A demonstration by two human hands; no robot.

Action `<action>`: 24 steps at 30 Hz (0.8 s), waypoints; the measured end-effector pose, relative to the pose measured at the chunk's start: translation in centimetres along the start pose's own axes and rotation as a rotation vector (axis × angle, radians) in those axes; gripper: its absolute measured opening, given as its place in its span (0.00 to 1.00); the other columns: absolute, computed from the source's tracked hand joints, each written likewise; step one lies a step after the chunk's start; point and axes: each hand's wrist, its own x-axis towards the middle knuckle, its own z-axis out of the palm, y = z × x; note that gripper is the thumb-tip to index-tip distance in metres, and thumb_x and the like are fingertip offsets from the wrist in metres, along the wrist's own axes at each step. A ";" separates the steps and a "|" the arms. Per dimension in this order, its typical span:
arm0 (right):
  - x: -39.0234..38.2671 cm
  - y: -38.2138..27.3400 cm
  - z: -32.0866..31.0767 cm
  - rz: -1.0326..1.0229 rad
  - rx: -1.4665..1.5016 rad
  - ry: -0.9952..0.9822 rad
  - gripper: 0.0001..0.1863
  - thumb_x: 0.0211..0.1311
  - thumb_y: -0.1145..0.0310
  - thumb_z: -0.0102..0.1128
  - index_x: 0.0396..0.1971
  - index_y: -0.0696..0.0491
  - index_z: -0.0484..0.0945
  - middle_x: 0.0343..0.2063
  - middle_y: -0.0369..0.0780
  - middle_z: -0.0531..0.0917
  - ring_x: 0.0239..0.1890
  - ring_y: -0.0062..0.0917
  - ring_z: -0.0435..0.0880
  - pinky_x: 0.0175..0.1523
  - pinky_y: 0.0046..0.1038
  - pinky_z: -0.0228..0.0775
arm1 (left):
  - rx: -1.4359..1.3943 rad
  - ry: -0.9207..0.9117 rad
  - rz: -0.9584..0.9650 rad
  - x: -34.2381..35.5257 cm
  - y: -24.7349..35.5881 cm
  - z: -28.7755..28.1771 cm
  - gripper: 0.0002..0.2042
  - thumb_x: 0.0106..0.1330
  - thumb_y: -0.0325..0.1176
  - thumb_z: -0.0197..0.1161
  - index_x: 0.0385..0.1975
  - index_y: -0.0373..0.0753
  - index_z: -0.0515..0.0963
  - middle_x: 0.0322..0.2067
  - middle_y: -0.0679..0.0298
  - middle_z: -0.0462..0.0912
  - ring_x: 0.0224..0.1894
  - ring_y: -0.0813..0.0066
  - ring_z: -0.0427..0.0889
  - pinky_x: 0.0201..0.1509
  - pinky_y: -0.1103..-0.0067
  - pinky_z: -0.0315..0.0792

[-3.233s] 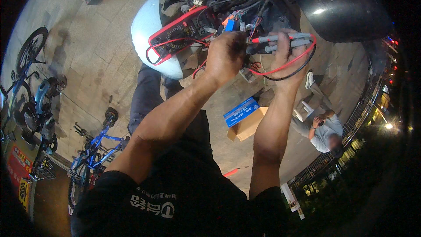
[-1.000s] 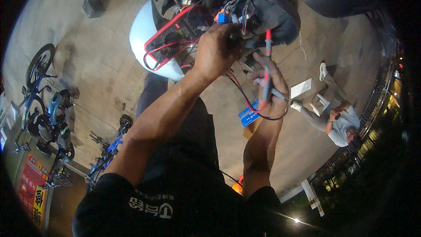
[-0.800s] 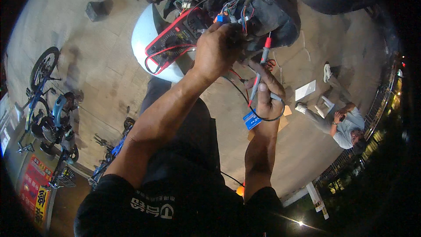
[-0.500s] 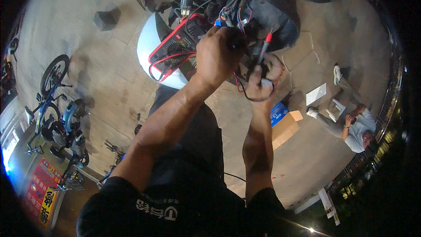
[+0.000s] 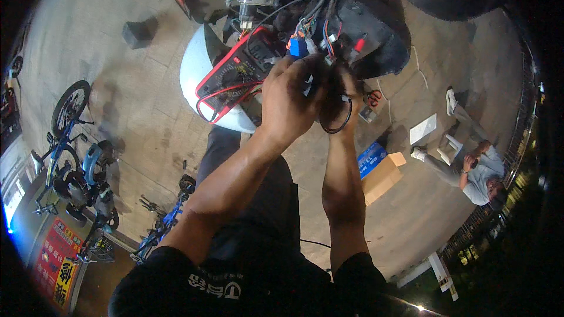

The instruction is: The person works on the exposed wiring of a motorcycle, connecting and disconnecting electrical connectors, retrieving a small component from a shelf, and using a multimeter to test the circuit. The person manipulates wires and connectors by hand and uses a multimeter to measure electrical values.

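Note:
My left hand (image 5: 286, 103) is closed beside the wiring, its fingers round something dark that I cannot make out. Close against it, my right hand (image 5: 348, 91) grips a multimeter probe (image 5: 359, 44), whose red tip end sticks up past the fingers; a black lead loops below the wrist. Just above the left fingers sits a blue connector (image 5: 298, 47) among coloured wires (image 5: 327, 32). Left of my hands a red-edged multimeter (image 5: 232, 73) leans on a white curved panel (image 5: 197, 76). Shadow hides most of both hands' fingertips.
A dark vehicle body shell (image 5: 382, 29) with a metal lock-like part (image 5: 252, 0) stands ahead. An open cardboard box (image 5: 382, 182) and red-handled scissors (image 5: 373, 98) lie at right. A person (image 5: 484, 170) sits farther right. Bicycles (image 5: 70, 135) stand at left.
My right hand has moved up and left against my left hand, its probe now mostly hidden. The blue connector shows more fully above my left hand.

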 end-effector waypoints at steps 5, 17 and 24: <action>-0.1 0.6 0.2 -0.088 -0.143 -0.020 0.17 0.68 0.69 0.48 0.53 0.59 0.71 0.42 0.37 0.78 0.43 0.19 0.76 0.50 0.22 0.69 | -0.126 -0.026 -0.011 -0.5 -0.6 -0.3 0.14 0.54 0.21 0.63 0.42 0.34 0.79 0.31 0.55 0.78 0.32 0.66 0.80 0.38 0.77 0.73; -0.3 0.0 0.1 0.032 -0.188 0.028 0.16 0.63 0.65 0.54 0.48 0.56 0.73 0.38 0.36 0.78 0.36 0.22 0.77 0.43 0.23 0.71 | -0.232 0.000 0.006 -1.0 -0.8 -0.4 0.16 0.53 0.17 0.58 0.44 0.33 0.78 0.38 0.53 0.79 0.39 0.61 0.81 0.43 0.76 0.73; 0.0 -0.1 -0.3 -0.538 -1.192 -0.075 0.10 0.63 0.68 0.52 0.37 0.59 0.76 0.29 0.43 0.79 0.31 0.29 0.77 0.38 0.29 0.69 | -0.345 0.058 -0.108 -1.8 -1.0 -0.1 0.14 0.54 0.22 0.61 0.43 0.34 0.76 0.32 0.54 0.77 0.32 0.60 0.79 0.37 0.72 0.74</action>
